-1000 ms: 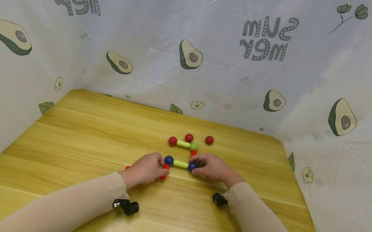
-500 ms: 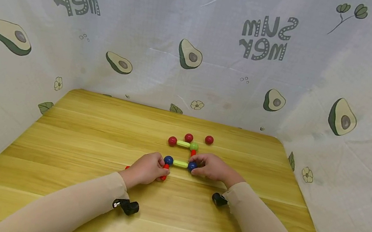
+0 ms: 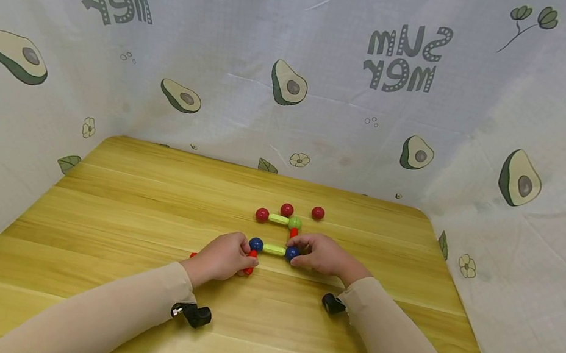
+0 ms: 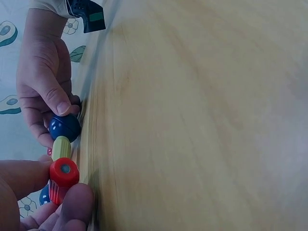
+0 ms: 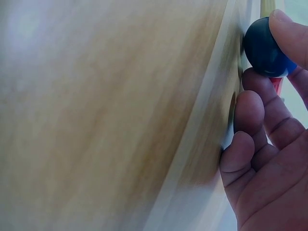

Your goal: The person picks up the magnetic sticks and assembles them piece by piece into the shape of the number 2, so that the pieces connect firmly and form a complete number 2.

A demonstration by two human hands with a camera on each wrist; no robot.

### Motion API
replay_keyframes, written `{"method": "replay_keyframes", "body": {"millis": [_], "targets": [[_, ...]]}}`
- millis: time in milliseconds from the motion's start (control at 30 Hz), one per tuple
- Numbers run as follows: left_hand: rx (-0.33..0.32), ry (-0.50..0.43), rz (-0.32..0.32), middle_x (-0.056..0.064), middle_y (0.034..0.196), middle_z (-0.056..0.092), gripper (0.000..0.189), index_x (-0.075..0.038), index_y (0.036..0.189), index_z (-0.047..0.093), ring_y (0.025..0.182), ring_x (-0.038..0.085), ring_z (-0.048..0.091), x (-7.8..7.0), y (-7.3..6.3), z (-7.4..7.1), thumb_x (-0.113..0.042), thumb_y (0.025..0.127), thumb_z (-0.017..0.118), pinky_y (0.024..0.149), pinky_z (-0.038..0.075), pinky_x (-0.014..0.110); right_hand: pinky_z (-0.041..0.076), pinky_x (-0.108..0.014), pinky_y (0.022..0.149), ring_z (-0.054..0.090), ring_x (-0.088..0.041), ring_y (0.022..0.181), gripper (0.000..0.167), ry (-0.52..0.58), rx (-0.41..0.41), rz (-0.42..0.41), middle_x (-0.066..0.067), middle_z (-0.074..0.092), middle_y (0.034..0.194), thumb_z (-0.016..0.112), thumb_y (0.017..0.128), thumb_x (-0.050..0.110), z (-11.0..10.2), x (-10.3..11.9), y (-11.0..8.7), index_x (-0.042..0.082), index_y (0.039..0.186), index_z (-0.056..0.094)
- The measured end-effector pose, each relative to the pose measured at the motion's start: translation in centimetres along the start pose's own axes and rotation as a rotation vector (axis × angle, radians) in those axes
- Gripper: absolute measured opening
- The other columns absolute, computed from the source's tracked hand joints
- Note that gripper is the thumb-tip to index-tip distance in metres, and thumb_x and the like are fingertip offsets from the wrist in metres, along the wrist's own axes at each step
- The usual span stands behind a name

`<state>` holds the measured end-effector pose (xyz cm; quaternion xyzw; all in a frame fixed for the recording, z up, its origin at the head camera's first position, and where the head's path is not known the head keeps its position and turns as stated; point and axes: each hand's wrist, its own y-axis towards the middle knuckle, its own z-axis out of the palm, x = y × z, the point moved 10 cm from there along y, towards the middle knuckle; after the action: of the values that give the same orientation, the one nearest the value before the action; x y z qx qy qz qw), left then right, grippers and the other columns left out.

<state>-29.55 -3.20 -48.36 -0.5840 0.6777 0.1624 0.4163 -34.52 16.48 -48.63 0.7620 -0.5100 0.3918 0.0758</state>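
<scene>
My left hand (image 3: 221,258) pinches a red stick (image 3: 251,263) between thumb and fingers; its round end with a grey disc faces the camera in the left wrist view. The stick's far end meets a blue ball (image 3: 256,244). From that ball a yellow-green stick (image 3: 274,250) runs right to a second blue ball (image 3: 292,253). My right hand (image 3: 327,255) holds this second ball (image 5: 264,48) between thumb and fingers. Behind it, another red stick (image 3: 293,234) leads to a green ball (image 3: 295,223), partly covered by the right fingers.
Another yellow-green stick (image 3: 278,219) joins the green ball to a red ball (image 3: 262,214). Two loose red balls (image 3: 286,209) (image 3: 318,213) lie behind on the wooden table (image 3: 147,192). A small red piece (image 3: 193,255) shows past my left hand. Printed cloth (image 3: 240,28) hangs around the table.
</scene>
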Motion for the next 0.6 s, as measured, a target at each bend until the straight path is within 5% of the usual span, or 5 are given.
{"method": "replay_keyframes", "body": {"millis": [467,600], "targets": [[-0.022,0.064,0.023,0.001,0.078,0.067,0.024,-0.013,0.094,0.065,0.065,0.017,0.057,0.0,0.2,-1.2,-0.034,0.097,0.078,0.059,0.044,0.028,0.051,-0.047,0.104,0.062,-0.02,0.104,0.03,-0.013,-0.006,-0.008,-0.001,0.071,0.113,0.083,0.093,0.02,-0.1,0.1,-0.1,0.02,0.122,0.075],[-0.052,0.101,0.036,0.002,0.091,0.067,0.026,-0.013,0.102,0.065,0.075,0.018,0.057,0.1,0.7,-2.0,-0.034,0.097,0.078,0.068,0.048,0.031,0.051,-0.047,0.104,0.061,-0.02,0.104,0.031,-0.017,-0.008,-0.007,-0.001,0.07,0.113,0.083,0.093,0.02,-0.1,0.1,-0.1,0.02,0.122,0.075]]}}
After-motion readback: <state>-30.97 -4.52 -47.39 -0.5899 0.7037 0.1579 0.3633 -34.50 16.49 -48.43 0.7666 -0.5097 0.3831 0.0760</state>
